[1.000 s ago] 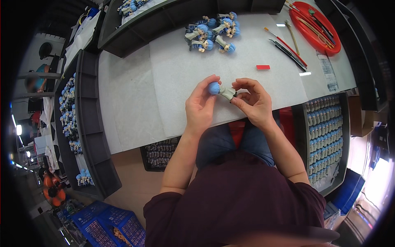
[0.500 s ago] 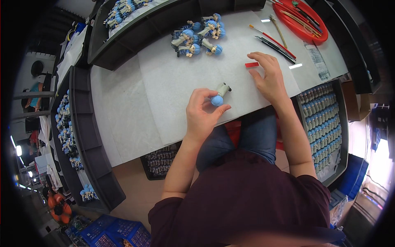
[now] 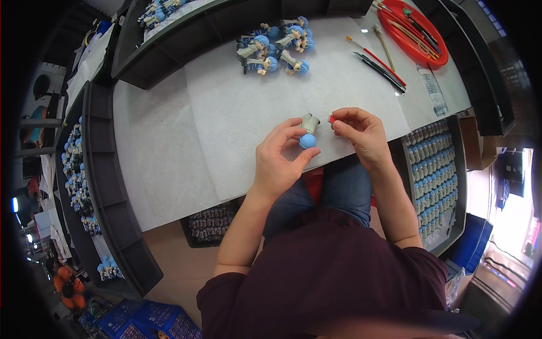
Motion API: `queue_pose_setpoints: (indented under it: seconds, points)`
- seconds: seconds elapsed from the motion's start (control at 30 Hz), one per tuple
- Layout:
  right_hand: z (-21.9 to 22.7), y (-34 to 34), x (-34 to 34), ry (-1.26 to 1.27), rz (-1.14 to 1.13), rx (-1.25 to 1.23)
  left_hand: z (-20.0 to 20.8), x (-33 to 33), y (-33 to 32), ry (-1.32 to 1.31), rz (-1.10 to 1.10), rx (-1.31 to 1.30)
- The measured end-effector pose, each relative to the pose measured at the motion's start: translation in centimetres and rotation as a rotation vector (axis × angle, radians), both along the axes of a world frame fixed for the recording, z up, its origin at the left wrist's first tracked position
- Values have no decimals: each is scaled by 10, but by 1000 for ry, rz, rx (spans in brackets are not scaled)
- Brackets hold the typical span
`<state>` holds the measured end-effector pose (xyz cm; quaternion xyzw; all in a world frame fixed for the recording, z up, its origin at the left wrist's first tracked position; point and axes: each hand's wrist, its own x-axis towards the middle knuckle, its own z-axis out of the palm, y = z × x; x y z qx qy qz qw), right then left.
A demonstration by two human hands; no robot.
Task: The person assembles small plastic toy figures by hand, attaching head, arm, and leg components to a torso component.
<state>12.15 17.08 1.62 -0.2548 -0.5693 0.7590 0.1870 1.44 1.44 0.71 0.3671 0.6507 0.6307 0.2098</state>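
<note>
1. While the left hand (image 3: 276,158) curls its fingers round a blue-haired figurine (image 3: 307,141), gripping it near the head, the pale-robed body points away from the person; from here I cannot tell whether it touches the surface (image 3: 152,169).
2. The right hand (image 3: 367,137), just beside its feet, has its fingers pinched on a small red block (image 3: 332,119).
3. Farther back, a cluster of similar figurines (image 3: 270,64) lies on the surface, well apart from both hands.
4. To the right of those I see a red-handled paintbrush (image 3: 375,56) near two slim black pens (image 3: 378,70), with a red tray (image 3: 402,47) of tools beyond.
5. By the person's right side, a grey crate (image 3: 462,195) holds rows of blue-topped figures (image 3: 435,183).
</note>
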Motion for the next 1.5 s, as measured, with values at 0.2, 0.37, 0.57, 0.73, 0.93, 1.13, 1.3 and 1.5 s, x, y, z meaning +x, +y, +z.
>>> queue_pose_setpoints:
  seconds: [0.2,0.37,0.57,0.73,0.93,1.13,1.3,1.5]
  points:
    - [-2,-12,-6,39,-4,234,0,-1,2,116,-1,-72]
    - [-1,-23,-16,41,-92,335,0,0,3,36,-15,-112]
    - [-9,-29,-28,2,-101,613,-1,0,3,-4,-16,-69]
    - [-6,-26,-33,35,-187,677,3,0,1,-43,-37,-104]
    - [-7,-25,-35,31,-130,695,1,-2,4,-118,-35,-45]
    - [-9,-26,-31,44,-86,695,1,-2,4,-56,-42,-78]
    - [-3,-24,-36,109,-159,680,-1,-3,5,-120,-31,-52]
    - [-2,-22,-38,6,-126,800,2,-1,2,-126,-35,-62]
